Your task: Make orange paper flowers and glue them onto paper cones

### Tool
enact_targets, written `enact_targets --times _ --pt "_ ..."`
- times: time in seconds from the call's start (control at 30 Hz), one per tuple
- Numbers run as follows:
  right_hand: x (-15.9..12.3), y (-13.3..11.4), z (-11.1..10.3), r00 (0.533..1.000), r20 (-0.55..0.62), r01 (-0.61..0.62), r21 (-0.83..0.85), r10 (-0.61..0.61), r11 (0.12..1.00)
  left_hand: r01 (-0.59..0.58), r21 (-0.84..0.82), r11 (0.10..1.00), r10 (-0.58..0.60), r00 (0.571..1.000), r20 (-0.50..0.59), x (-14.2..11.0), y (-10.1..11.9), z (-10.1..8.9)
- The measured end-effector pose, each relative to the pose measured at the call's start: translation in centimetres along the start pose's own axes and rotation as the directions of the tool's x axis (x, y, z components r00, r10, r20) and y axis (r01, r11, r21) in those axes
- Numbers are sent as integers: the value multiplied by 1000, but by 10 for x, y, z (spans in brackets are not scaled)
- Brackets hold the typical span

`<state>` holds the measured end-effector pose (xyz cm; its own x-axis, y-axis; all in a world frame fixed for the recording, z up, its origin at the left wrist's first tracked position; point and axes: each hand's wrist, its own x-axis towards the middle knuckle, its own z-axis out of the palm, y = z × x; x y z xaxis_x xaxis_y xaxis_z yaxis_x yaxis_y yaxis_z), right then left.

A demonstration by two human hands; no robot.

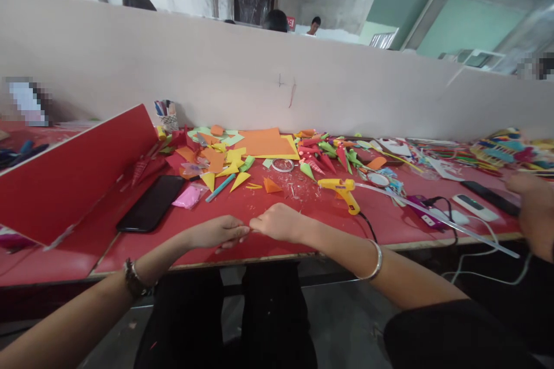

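My left hand (225, 232) and my right hand (277, 222) meet fingertip to fingertip at the front edge of the red table (303, 202). Both are closed in a pinch, and whatever lies between the fingers is too small or hidden to make out. Just beyond them sits a folded orange paper piece (272, 185). A yellow hot glue gun (344, 191) lies to the right, a long clear glue stick (437, 218) reaching out from its back. Left of my hands are a teal pen (220, 187), yellow paper cones (240, 181) and a pink packet (189, 196).
A black phone (151, 204) and a standing red board (82, 176) occupy the left. Orange sheets (262, 142), a clear ring (283, 165) and rolled paper cones (340, 155) lie farther back. At right are a purple power strip (426, 213), cables and another person's hand (534, 213).
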<state>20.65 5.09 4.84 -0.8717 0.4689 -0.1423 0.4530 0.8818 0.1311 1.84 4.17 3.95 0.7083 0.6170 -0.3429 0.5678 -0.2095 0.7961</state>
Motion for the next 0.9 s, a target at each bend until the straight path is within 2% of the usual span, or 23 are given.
enact_targets --times 0.07,0.1,0.2,0.27,0.3,0.37,0.43,0.47,0.53,0.63,0.7,0.77,0.83,0.9 --pt "-2 -1 1 999 42 -6 -8 7 1000 -44 223 974 59 996 -60 0 2 4" --pt "-3 -1 1 998 56 -8 11 7 1000 -56 362 931 93 992 -85 0 4 7" --pt "-3 3 2 998 67 7 194 -20 981 -30 711 703 153 982 -110 2 9 15" --pt "-2 9 4 990 108 37 442 -94 896 -6 852 524 174 980 -99 4 12 19" --pt "-1 13 6 977 147 42 587 -157 809 -17 898 440 203 976 -81 5 13 21" --pt "1 22 12 925 226 -20 831 -304 556 -66 950 307 288 957 -27 7 15 22" --pt "3 29 20 886 254 -132 940 -389 314 -104 973 208 369 929 20 9 15 22" --pt "4 32 24 877 253 -175 960 -408 219 -110 980 167 401 916 34 9 15 20" --pt "4 36 32 869 246 -236 969 -429 77 -103 989 105 449 893 46 10 14 17" --pt "4 36 40 855 242 -302 951 -458 -61 -98 993 58 526 849 53 10 9 13" --pt "4 34 41 861 250 -320 943 -444 -90 -103 993 61 568 821 50 11 4 11" --pt "5 30 38 883 254 -292 955 -396 -40 -105 990 96 577 816 30 12 -3 8" --pt "6 27 33 925 250 -233 968 -286 95 -92 984 150 544 839 -4 14 -10 6" --pt "7 24 27 967 234 -197 937 -99 287 -54 974 219 485 873 -61 15 -15 2"
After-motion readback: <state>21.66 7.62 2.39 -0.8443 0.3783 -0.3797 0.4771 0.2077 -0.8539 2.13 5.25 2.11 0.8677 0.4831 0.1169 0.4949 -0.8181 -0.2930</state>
